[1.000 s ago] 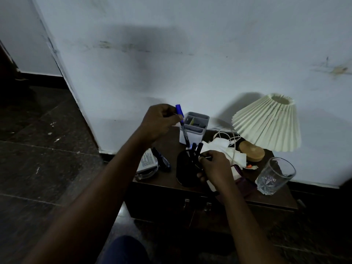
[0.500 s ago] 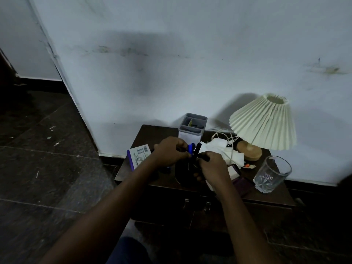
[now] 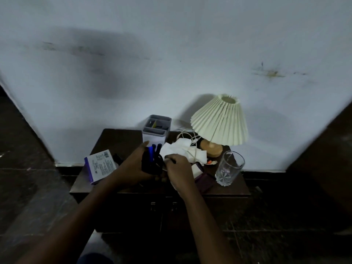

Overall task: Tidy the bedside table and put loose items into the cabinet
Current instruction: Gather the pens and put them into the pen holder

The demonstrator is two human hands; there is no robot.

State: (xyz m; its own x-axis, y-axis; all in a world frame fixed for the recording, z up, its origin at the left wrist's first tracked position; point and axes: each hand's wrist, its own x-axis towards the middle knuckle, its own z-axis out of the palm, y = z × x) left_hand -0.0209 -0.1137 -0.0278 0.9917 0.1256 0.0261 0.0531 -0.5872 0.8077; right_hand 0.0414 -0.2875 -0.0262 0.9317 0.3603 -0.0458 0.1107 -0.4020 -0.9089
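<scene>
On the dark wooden bedside table (image 3: 122,138) stands a black pen cup (image 3: 147,164) with blue and dark pens (image 3: 152,150) sticking out of it. My left hand (image 3: 133,168) is wrapped around the cup from the left. My right hand (image 3: 180,171) is at the cup's right side and pinches a thin dark pen (image 3: 171,160) at the rim. A white and purple box (image 3: 101,165) lies left of my left hand. White tissues (image 3: 182,150) are heaped behind my right hand. The cabinet doors (image 3: 163,206) below are closed.
A grey divided organiser (image 3: 157,128) stands at the back by the wall. A pleated cream lamp (image 3: 219,121) on a wooden base, a white cable (image 3: 187,133), a drinking glass (image 3: 228,168) and a dark purple wallet (image 3: 204,181) fill the right half.
My left hand brought the blue pen down into the black cup, let it go and closed around the cup. My right hand stayed at the cup's rim. The view shifted right.
</scene>
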